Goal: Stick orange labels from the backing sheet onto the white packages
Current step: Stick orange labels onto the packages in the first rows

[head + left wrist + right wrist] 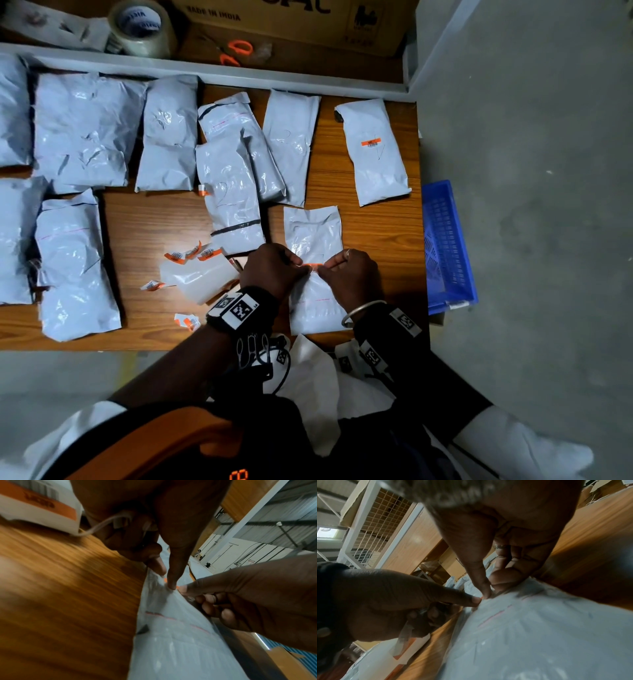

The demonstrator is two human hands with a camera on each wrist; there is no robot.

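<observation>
Orange label (312,265) between both hands' thumbs

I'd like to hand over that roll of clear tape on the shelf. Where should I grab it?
Judging by its pose, grip the tape roll from above. It lies flat with the core hole facing up, so a thumb inside the core and fingers on the outer wall should hold it; a package crowds its left.

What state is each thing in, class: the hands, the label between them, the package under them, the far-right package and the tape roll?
Left hand: pressing the orange label.
Right hand: pressing the same label.
Package under the hands: flat, being labelled.
Far-right package: already labelled.
Tape roll: untouched on the shelf.
</observation>
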